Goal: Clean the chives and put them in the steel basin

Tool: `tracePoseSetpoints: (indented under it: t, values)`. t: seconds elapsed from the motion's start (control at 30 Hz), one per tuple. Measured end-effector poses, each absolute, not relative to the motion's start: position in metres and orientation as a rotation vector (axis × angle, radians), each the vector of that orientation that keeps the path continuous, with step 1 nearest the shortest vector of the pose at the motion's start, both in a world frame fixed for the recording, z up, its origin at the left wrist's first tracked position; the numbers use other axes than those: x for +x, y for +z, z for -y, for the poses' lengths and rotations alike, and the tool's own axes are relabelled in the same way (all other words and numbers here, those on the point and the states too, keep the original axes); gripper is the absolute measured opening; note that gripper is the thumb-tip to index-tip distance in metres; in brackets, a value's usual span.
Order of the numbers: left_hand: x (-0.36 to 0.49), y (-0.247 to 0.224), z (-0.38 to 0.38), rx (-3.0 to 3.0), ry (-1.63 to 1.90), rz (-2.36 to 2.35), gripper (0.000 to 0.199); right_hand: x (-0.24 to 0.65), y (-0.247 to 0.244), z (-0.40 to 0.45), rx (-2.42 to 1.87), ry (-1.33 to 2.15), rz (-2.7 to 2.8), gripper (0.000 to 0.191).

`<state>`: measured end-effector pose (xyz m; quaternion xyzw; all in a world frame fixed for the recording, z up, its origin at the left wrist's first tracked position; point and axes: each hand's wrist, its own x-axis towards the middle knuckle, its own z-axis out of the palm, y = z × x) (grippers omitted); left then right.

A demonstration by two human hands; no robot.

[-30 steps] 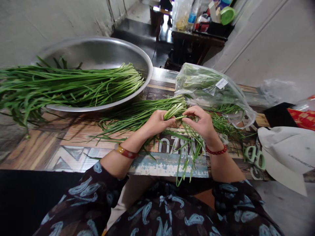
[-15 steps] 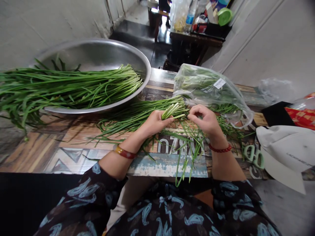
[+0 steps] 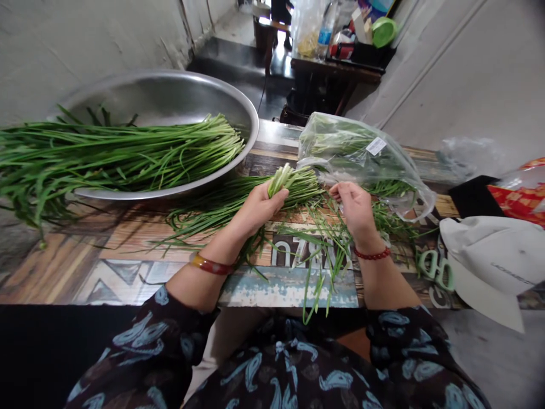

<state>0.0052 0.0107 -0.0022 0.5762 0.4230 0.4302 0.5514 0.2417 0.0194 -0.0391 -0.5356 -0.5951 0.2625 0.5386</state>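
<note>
My left hand (image 3: 261, 207) is closed around a small bunch of garlic chives (image 3: 281, 179), their pale cut ends pointing up and away from me. Just right of it, my right hand (image 3: 352, 205) is pinched closed; whatever its fingertips hold is too small to make out. Beneath and beyond my left hand lies a pile of garlic chives (image 3: 230, 196) on the table (image 3: 289, 287). Loose trimmed bits (image 3: 321, 244) are scattered between my hands and hang over the front edge. A clear plastic bag (image 3: 361, 142) with more chives lies behind my right hand.
At the left, a wide steel basin (image 3: 166, 85) holds a large heap of chives (image 3: 149, 150) that spills over its rim. Green-handled scissors (image 3: 436, 270) and a white cap (image 3: 489, 255) lie at the right. Behind stands a side table (image 3: 340, 68) with bottles and containers.
My left hand has moved slightly left and its bunch now points more upward. My right hand's fingers have turned into a pinch beside the pile, apart from the bunch.
</note>
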Motion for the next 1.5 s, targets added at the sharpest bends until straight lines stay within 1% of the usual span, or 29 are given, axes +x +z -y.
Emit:
tracePoseSetpoints:
  t: [0.1,0.2,0.3,0.37,0.63,0.8,0.87,1.03,1.27,1.4,1.5]
  values:
    - [0.003,-0.002,-0.013,1.267,1.013,-1.036,0.024,0.241,-0.044,-0.021,-1.316,0.414,1.72,0.026]
    - [0.003,-0.002,-0.014,1.235,1.049,-1.059,0.021,0.236,-0.049,-0.024,-1.297,0.204,1.983,0.032]
    - [0.003,-0.002,-0.013,1.213,1.091,-1.084,0.024,0.229,-0.05,-0.025,-1.367,0.111,2.134,0.039]
    - [0.004,-0.002,-0.013,1.204,1.097,-1.089,0.025,0.226,-0.049,-0.025,-1.426,0.096,2.17,0.037]
    - [0.005,-0.005,-0.014,1.339,1.086,-1.059,0.025,0.232,-0.045,-0.021,-1.51,0.11,2.066,0.015]
    - [0.005,-0.003,-0.013,1.375,1.076,-1.066,0.024,0.237,-0.044,-0.023,-1.418,0.313,1.822,0.01]
    - [0.004,-0.004,-0.012,1.372,1.069,-1.057,0.025,0.236,-0.041,-0.023,-1.351,0.407,1.671,0.01]
    - [0.004,-0.007,-0.011,1.335,1.051,-1.028,0.031,0.232,-0.038,-0.019,-1.218,0.566,1.431,0.019]
    - [0.006,-0.001,-0.008,1.398,1.141,-1.06,0.033,0.219,-0.019,0.002,-1.137,0.512,1.596,0.019]
    - [0.008,-0.003,-0.008,1.516,0.976,-1.013,0.028,0.209,-0.009,0.014,-1.122,0.464,1.697,0.024]
    - [0.01,-0.006,-0.007,1.552,0.911,-0.983,0.027,0.202,-0.013,0.014,-1.101,0.538,1.63,0.027]
